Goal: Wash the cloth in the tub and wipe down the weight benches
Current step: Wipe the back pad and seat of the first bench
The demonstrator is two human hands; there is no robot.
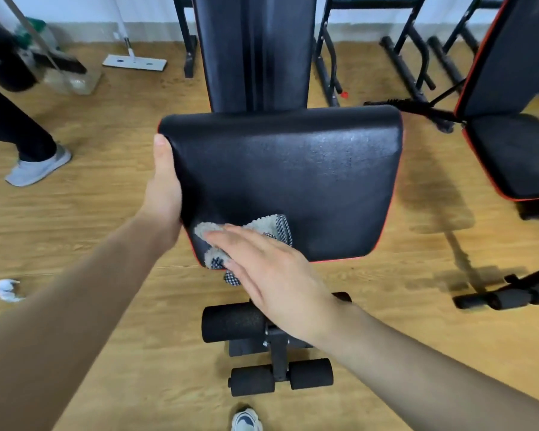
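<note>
On seat pad point(293, 169) — rt hand point(271, 275) flat on cloth point(271, 225), lt hand point(164, 188) gripping edge

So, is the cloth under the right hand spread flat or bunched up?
Bunched up. The cloth lies crumpled under the right hand on the seat pad, with folds sticking out and one corner hanging over the front edge.

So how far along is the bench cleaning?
Partway, it seems. The seat pad shows a damp-looking sheen towards its far right, so that part looks wiped. Now the right hand presses the cloth on the near-left corner while the left hand steadies the edge. The second bench looks untouched.
</note>
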